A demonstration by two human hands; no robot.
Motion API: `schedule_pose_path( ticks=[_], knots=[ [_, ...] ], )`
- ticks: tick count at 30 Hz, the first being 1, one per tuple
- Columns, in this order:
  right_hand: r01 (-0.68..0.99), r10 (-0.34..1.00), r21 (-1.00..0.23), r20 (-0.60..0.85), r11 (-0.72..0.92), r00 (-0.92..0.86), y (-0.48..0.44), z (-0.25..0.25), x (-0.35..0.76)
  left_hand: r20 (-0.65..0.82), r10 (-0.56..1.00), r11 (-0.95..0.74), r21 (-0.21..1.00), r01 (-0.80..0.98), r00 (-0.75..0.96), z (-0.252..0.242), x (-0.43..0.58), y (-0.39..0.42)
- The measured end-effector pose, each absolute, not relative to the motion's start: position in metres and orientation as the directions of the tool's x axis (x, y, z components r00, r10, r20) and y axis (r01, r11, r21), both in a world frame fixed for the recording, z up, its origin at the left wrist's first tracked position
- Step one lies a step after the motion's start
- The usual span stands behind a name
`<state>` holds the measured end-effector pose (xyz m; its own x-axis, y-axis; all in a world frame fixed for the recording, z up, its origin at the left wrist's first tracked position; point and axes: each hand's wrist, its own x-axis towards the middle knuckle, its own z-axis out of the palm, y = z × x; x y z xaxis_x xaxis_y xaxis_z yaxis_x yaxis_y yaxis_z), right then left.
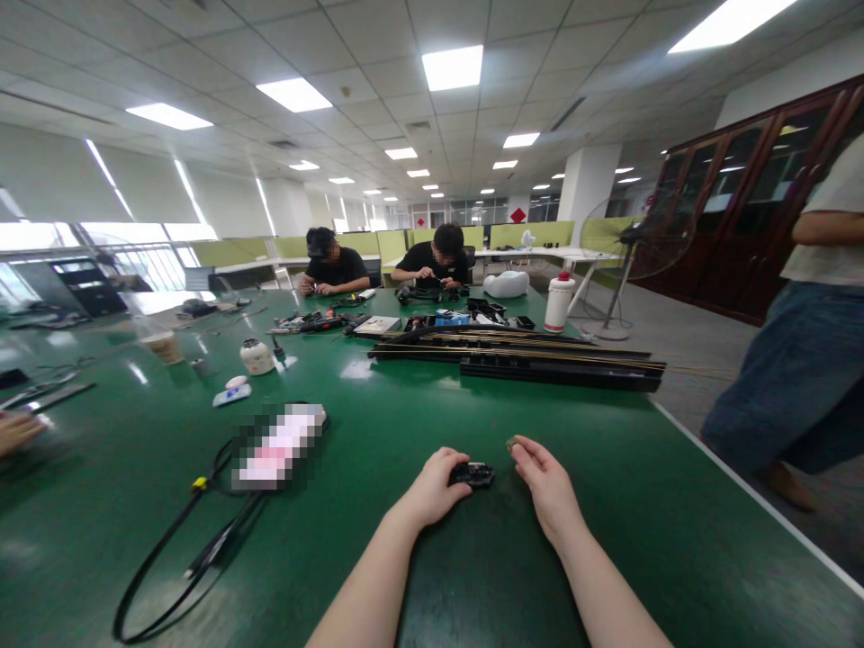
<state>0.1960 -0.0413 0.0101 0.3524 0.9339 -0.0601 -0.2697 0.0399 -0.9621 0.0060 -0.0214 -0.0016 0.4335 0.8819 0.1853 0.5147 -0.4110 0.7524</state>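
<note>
My left hand [440, 486] grips a small black part [476, 474] by its left end, thumb at the near side and fingers at the far side. The part looks like an open plastic housing with small details inside, too small to make out. Just to its right, apart from it, is my right hand [544, 481]. Its thumb and forefinger pinch a tiny dark piece [511, 443] whose kind I cannot tell. Both hands are low over the green table [405, 423].
A pixelated phone-like device [280, 450] and black cable [128, 576] lie left. Black rails with thin rods [560, 371] cross the table ahead, near a white bottle [558, 302]. Two people [436, 261] sit opposite; a person [776, 360] stands right. Another person's hand [19, 432] shows at far left.
</note>
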Motion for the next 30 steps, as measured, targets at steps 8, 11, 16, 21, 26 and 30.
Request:
schedule_pose_path(
  ticks=[8, 11, 16, 21, 26, 30],
  knots=[
    [-0.321, 0.925, -0.947, -0.113, 0.01, 0.362, -0.0408, 0.0078, 0.1967, 0.206, 0.874, -0.433, 0.74, 0.514, 0.439, -0.001, 0.0053, -0.0236],
    [-0.328, 0.921, -0.945, -0.121, 0.008, 0.37, -0.0413, 0.0079, 0.1971, 0.198, 0.883, -0.419, 0.743, 0.523, 0.426, -0.0011, 0.0054, -0.0242],
    [-0.33, 0.922, -0.944, -0.108, 0.023, 0.373, -0.0404, 0.0065, 0.1982, 0.19, 0.887, -0.412, 0.74, 0.532, 0.422, -0.0006, 0.0061, -0.0243],
    [-0.313, 0.93, -0.949, -0.084, 0.035, 0.359, -0.0403, 0.0076, 0.1999, 0.19, 0.883, -0.417, 0.736, 0.533, 0.429, 0.0016, 0.0063, -0.0239],
    [-0.31, 0.931, -0.949, -0.068, 0.05, 0.359, -0.0385, 0.0074, 0.2005, 0.194, 0.881, -0.423, 0.732, 0.534, 0.433, 0.0013, 0.0066, -0.0219],
    [-0.357, 0.927, -0.933, -0.087, 0.053, 0.365, -0.0363, 0.005, 0.2002, 0.184, 0.882, -0.42, 0.724, 0.547, 0.434, 0.0017, 0.0071, -0.0208]
  ],
)
